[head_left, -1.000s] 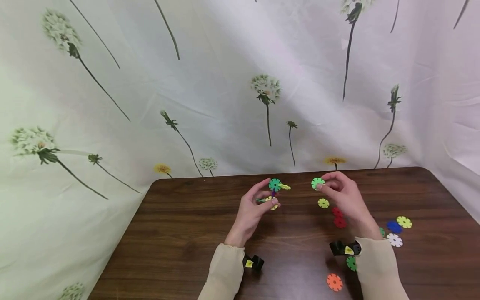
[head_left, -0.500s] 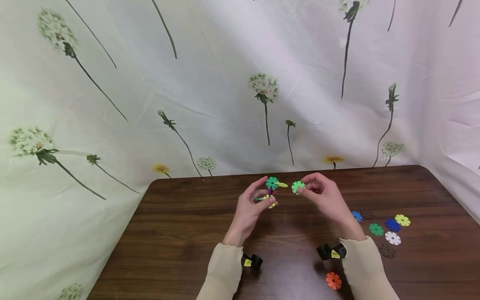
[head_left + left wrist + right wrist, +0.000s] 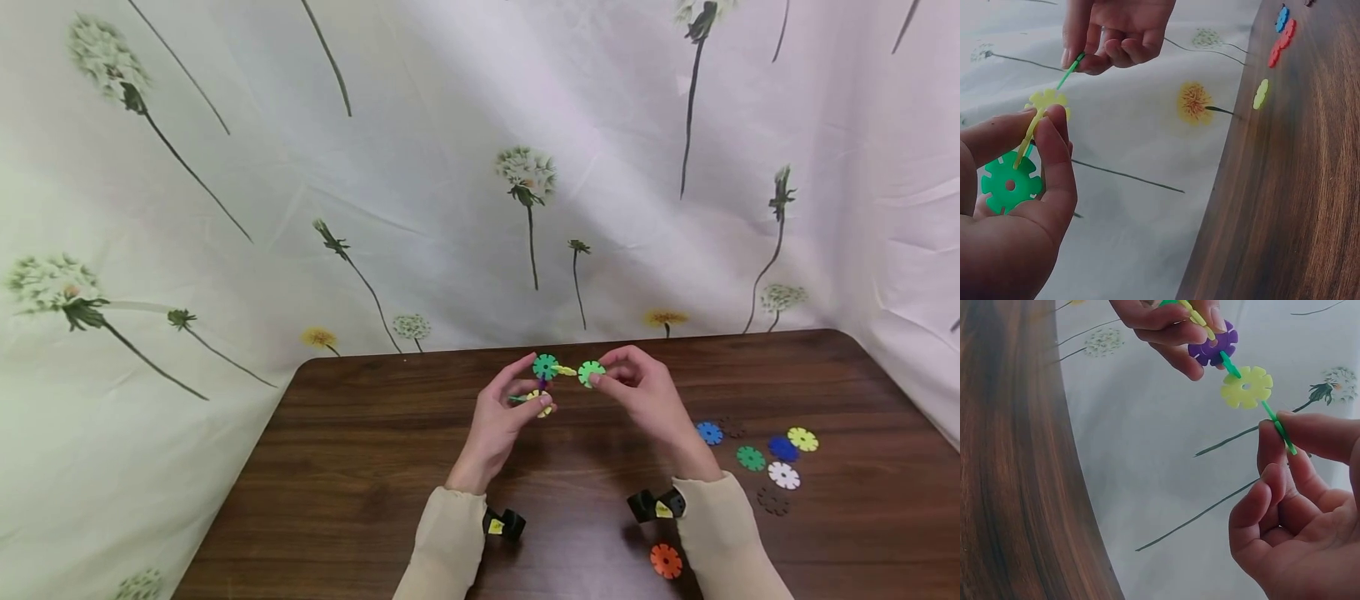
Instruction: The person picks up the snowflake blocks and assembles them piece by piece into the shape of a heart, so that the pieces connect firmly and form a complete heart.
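My left hand (image 3: 501,412) holds up a chain of interlocked notched plastic discs, pinching a yellow disc (image 3: 542,408) between thumb and fingers. In the right wrist view the chain includes a purple disc (image 3: 1213,347) and, at the end towards my right hand, another yellow disc (image 3: 1246,387). A teal-green disc (image 3: 545,367) joins those two. My right hand (image 3: 648,396) pinches a light green disc (image 3: 591,373) by its edge. Its free edge meets the end yellow disc's rim; whether the notches interlock, I cannot tell. A further green disc (image 3: 1011,185) sits beneath my left fingers.
Loose discs lie on the brown wooden table (image 3: 360,467), mostly at the right: blue (image 3: 709,433), white (image 3: 783,476), yellow (image 3: 803,439), and orange (image 3: 666,561) nearer the front. Red discs (image 3: 1282,44) show in the left wrist view. A flower-printed cloth (image 3: 420,167) hangs behind.
My right hand has moved left with the light green disc, from well apart to meeting the chain's end yellow disc. My left hand has stayed nearly still.
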Demonstrator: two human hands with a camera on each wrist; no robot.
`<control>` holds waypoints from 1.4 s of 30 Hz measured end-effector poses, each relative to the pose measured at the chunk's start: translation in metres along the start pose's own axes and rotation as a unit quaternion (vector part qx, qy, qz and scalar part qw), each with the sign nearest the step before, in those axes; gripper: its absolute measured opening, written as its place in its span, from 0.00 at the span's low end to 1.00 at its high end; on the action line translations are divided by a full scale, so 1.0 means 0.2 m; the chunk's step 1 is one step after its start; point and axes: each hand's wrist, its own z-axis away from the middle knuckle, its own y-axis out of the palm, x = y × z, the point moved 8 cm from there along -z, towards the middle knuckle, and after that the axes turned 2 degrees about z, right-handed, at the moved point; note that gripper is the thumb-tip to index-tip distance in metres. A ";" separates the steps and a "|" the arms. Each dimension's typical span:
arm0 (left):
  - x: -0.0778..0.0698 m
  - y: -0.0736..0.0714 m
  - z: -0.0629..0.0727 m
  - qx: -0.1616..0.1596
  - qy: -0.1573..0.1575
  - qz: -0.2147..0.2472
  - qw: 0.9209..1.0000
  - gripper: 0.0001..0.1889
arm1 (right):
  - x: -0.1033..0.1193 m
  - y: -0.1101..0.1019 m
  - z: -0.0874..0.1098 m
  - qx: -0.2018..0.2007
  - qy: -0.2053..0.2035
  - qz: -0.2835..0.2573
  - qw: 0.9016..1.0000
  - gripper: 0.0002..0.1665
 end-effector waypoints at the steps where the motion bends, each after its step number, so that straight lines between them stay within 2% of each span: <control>1: 0.00 0.00 0.00 0.000 0.000 -0.001 1.000 0.32 | 0.00 0.00 0.00 0.002 0.003 -0.003 1.000 0.18; 17: 0.01 -0.01 0.00 -0.003 -0.005 -0.014 1.000 0.33 | 0.01 0.03 -0.01 0.007 -0.001 -0.014 1.000 0.20; 25: 0.00 -0.01 0.00 -0.010 -0.010 -0.026 1.000 0.31 | 0.01 0.03 0.00 0.002 0.012 -0.005 1.000 0.19; 31: 0.01 -0.02 0.00 -0.023 -0.010 -0.042 0.999 0.30 | 0.00 0.05 -0.01 -0.003 0.016 -0.018 1.000 0.17; 42: 0.01 -0.02 0.00 -0.033 0.001 -0.056 0.998 0.30 | -0.01 0.05 -0.01 -0.008 0.031 -0.021 0.999 0.15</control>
